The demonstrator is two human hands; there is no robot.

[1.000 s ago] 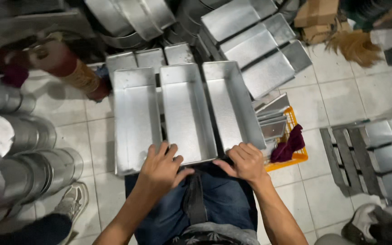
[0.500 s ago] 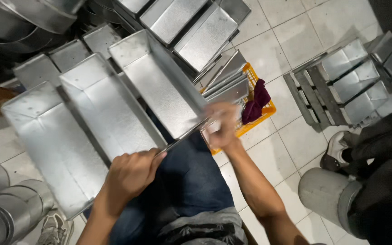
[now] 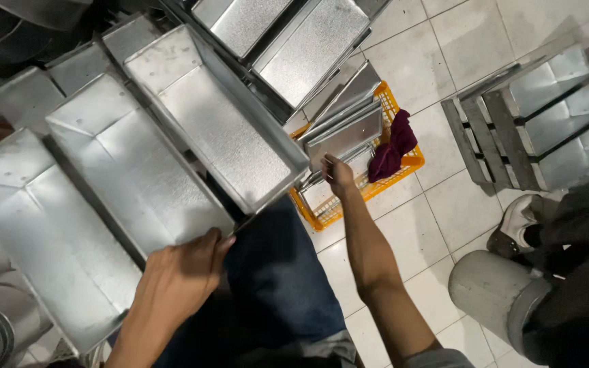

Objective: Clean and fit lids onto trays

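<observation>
Left hand (image 3: 184, 269) rests on the near edge of the middle metal tray (image 3: 138, 163), fingers curled over the rim, gripping it. Three long metal trays lie side by side across the person's lap, in blue jeans (image 3: 277, 286): left tray (image 3: 35, 225), the middle one, right tray (image 3: 219, 116). Right hand (image 3: 339, 176) reaches into the orange basket (image 3: 414, 162) on the tiled floor (image 3: 444, 225), fingers pinched on the edge of a flat metal sheet (image 3: 345, 133) stacked in it; grip looks closed but is small in view. A dark red cloth (image 3: 391, 148) hangs over the basket's far side. More trays (image 3: 308, 48) are stacked beyond. A rack of metal boxes (image 3: 547, 116) stands to the right, a grey cylinder (image 3: 489, 293) beside another person's shoe (image 3: 516, 221).
</observation>
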